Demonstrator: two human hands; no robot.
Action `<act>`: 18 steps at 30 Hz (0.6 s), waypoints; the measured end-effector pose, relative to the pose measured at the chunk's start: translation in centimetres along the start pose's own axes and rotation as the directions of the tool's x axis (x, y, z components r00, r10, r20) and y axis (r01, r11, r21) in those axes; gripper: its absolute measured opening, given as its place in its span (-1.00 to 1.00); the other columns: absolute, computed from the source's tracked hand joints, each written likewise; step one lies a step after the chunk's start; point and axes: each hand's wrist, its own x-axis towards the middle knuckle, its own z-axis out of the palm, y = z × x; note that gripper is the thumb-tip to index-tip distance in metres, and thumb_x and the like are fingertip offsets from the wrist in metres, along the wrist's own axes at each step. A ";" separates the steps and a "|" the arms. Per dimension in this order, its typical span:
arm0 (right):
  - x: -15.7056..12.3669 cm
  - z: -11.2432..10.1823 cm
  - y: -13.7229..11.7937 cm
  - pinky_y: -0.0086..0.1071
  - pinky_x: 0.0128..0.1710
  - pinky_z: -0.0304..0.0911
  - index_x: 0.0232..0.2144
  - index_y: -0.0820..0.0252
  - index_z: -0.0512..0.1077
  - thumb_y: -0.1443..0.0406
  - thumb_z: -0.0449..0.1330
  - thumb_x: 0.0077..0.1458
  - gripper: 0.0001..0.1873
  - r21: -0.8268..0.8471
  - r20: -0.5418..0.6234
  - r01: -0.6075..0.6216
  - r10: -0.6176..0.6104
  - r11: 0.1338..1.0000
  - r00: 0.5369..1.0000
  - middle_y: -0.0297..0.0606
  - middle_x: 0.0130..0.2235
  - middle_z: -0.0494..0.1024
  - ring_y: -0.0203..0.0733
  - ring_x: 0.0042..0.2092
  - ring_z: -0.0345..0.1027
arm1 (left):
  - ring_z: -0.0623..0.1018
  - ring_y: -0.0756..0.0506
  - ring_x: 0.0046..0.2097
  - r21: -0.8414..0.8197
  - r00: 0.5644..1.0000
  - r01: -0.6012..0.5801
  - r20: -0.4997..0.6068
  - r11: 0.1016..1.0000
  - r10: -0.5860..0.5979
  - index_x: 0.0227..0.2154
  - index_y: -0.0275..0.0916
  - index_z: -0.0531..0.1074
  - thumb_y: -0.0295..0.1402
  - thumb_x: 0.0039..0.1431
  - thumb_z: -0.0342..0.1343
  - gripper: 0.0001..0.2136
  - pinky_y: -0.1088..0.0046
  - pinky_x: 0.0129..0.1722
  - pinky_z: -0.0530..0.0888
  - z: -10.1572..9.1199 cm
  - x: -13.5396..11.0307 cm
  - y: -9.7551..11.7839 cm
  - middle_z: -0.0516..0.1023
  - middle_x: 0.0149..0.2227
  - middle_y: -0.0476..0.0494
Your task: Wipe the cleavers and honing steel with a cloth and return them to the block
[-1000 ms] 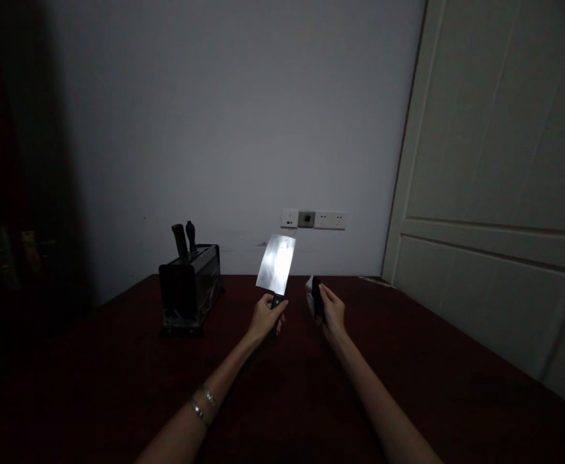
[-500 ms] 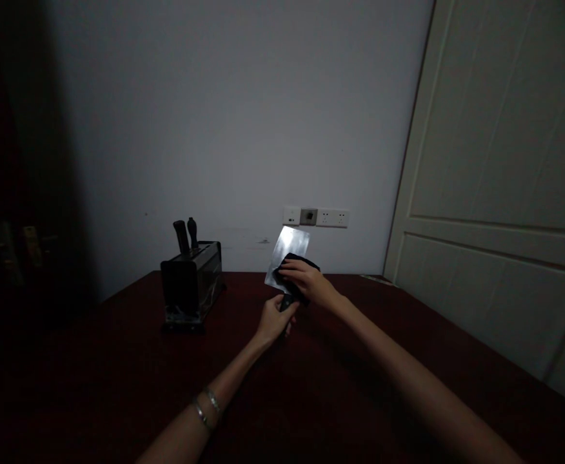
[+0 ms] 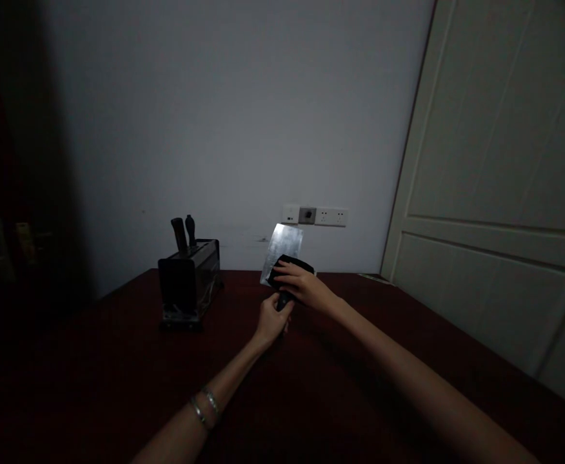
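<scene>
My left hand (image 3: 271, 320) is closed round the dark handle of a cleaver (image 3: 282, 243), holding its broad shiny blade upright above the dark red table (image 3: 311, 386). My right hand (image 3: 302, 285) presses a dark cloth (image 3: 292, 264) against the lower part of the blade, fingers curled over the cloth. The blade's bottom half is hidden behind the cloth and hand. Two thin bracelets sit on my left wrist.
A dark knife block (image 3: 189, 283) with two handles sticking out stands on the table to the left of my hands. A row of wall sockets (image 3: 315, 216) is on the white wall behind. A pale panelled door (image 3: 500, 212) fills the right side.
A second ago my right hand held the cloth to the right of the cleaver. It has since moved left onto the blade, and now sits slightly lower on it.
</scene>
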 end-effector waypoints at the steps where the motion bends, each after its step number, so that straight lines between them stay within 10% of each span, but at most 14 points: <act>1: 0.1 0.0 -0.1 -0.04 0.11 0.10 -0.12 0.20 0.42 0.39 0.13 0.07 -0.72 0.005 0.004 -0.005 0.005 1.000 1.000 -0.07 0.06 0.36 -0.09 0.19 0.03 | 0.25 0.07 -0.80 0.005 1.000 0.000 0.001 1.000 0.000 -0.49 -0.23 0.22 -0.16 -0.02 0.08 -0.75 0.64 -0.84 0.14 0.0 0.0 0.0 0.24 -0.77 0.16; 18: -0.3 0.5 -0.7 -0.05 0.12 0.08 -0.14 0.22 0.41 0.40 0.10 0.09 -0.74 -0.045 -0.042 -0.008 0.006 0.999 0.999 -0.08 0.06 0.35 -0.10 0.20 0.01 | 0.28 0.07 -0.79 0.066 0.999 -0.050 -0.015 0.997 0.051 -0.50 -0.25 0.26 -0.20 -0.01 0.08 -0.79 0.63 -0.80 0.18 0.1 -0.3 0.0 0.25 -0.76 0.14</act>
